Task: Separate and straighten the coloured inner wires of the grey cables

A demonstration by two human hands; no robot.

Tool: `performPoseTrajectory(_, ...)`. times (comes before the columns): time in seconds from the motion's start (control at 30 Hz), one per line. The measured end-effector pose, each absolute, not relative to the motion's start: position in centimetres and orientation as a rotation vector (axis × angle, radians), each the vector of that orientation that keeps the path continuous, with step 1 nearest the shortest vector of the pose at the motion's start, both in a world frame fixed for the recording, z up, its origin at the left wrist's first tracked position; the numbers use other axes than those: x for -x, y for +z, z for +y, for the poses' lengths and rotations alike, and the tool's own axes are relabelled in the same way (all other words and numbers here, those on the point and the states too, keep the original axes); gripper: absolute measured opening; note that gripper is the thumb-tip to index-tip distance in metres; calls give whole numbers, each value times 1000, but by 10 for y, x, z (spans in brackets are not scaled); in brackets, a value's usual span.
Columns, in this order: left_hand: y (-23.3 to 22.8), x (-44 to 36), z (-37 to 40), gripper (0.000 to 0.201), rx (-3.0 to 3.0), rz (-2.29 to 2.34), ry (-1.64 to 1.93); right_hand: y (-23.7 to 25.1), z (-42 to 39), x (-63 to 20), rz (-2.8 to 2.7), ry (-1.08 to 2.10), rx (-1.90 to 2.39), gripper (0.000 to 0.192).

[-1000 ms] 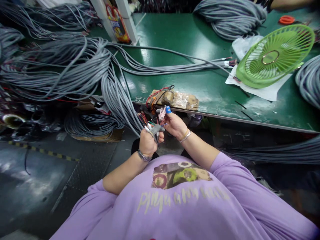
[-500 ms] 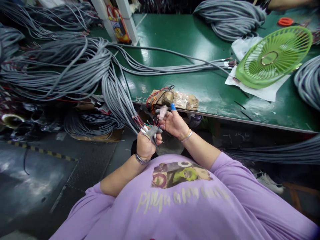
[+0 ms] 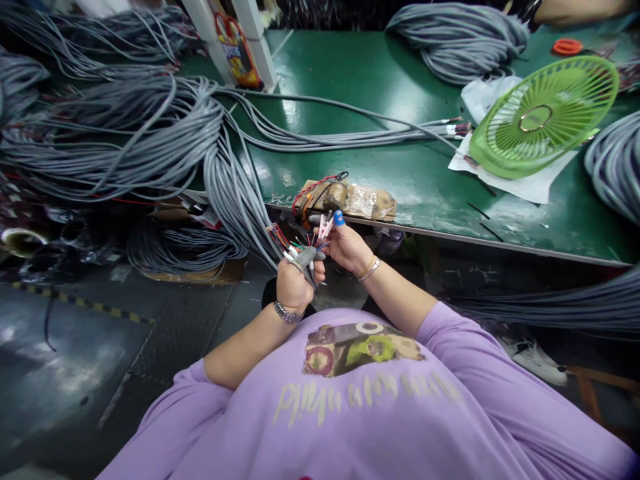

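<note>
My left hand [image 3: 293, 288] is closed around a bunch of cable ends [image 3: 293, 253], with thin red, green and white wires fanning out. Across its thumb and fingers lies a grey piece [image 3: 309, 257]; I cannot tell whether it is cable jacket or a finger cover. Close beside it, my right hand [image 3: 350, 250] has its fingers bent and pinches a pale pink V-shaped clip [image 3: 325, 227], near the wire tips. One fingertip of that hand wears a blue cover [image 3: 339, 218]. A thick bundle of grey cables [image 3: 230, 173] runs down from the bench to my left hand.
On the green bench [image 3: 340, 60] edge lies a taped brown block [image 3: 367, 200] with red and black leads. A green fan [image 3: 540, 120] stands at right on white paper. Cable coils [image 3: 460, 40] and orange-handled scissors [image 3: 567, 47] lie farther back. Another person's arm [image 3: 583, 10] shows there.
My right hand has turned and its fingers have bent inward around the pink clip, which now shows as a clear V. My left hand has barely moved.
</note>
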State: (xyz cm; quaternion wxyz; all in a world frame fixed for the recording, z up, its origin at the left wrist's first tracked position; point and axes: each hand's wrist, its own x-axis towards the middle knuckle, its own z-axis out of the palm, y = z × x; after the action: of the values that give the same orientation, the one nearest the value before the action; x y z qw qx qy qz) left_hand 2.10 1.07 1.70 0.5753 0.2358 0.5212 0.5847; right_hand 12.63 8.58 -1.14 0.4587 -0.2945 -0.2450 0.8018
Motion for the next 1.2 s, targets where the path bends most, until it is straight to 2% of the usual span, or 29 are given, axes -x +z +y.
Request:
performPoseTrajectory(0.3,13,-23,13,23,-544,1199,1364,-6,88,-117,-419,1927,736,41)
performPoseTrajectory(0.7,13,-16,2,23,-602,1224,1388,-10,80,-134,-528,2083,701,58)
performPoseTrajectory(0.8,15,-16,3,22,-588,1224,1413,-4,82,-136,-584,2101,691,53)
performPoseTrajectory(0.97,20,-19,9,24,-593,1220,1440,4,83,-135,-657,1978,731,29)
performPoseTrajectory(1.2,17,-23,13,27,-569,1213,1435,0,84,-129,-502,2021,711,40)
